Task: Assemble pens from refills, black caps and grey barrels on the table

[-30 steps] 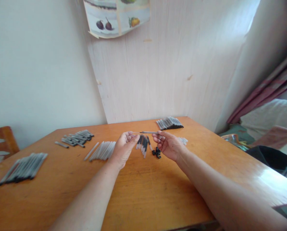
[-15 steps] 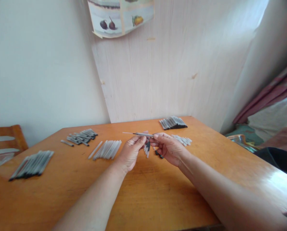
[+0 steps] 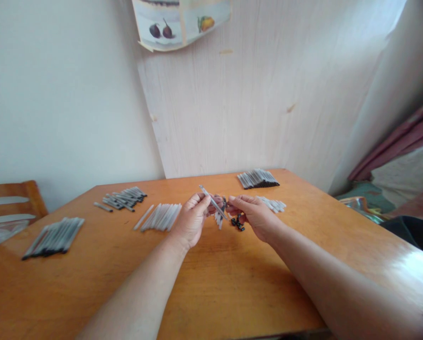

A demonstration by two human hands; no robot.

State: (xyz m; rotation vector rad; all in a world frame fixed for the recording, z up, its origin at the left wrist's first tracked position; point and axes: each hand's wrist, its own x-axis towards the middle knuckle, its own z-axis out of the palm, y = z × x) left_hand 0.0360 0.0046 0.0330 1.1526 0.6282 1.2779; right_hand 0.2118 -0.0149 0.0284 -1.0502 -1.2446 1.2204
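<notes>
My left hand pinches a pen with a pale, clear barrel between thumb and fingers. The pen slants, its upper end to the left and its lower end toward my right hand. Thumb and fingers of my right hand are pinched together just right of the pen; whatever they hold is too small to make out. Under my hands lie thin dark-and-white pieces, partly covered by my fingers. Small black plugs sit on the table below my right hand.
Clear tubes lie left of my hands. Farther left are two groups of black-tipped pens, one nearer. Behind my right hand are short whitish pieces and a stack of black-ended pens. A wooden chair stands at left.
The pen has swung from nearly level to a steep slant in my left hand. The thin piece that stuck out leftward no longer shows. My right hand has come away from the pen slightly.
</notes>
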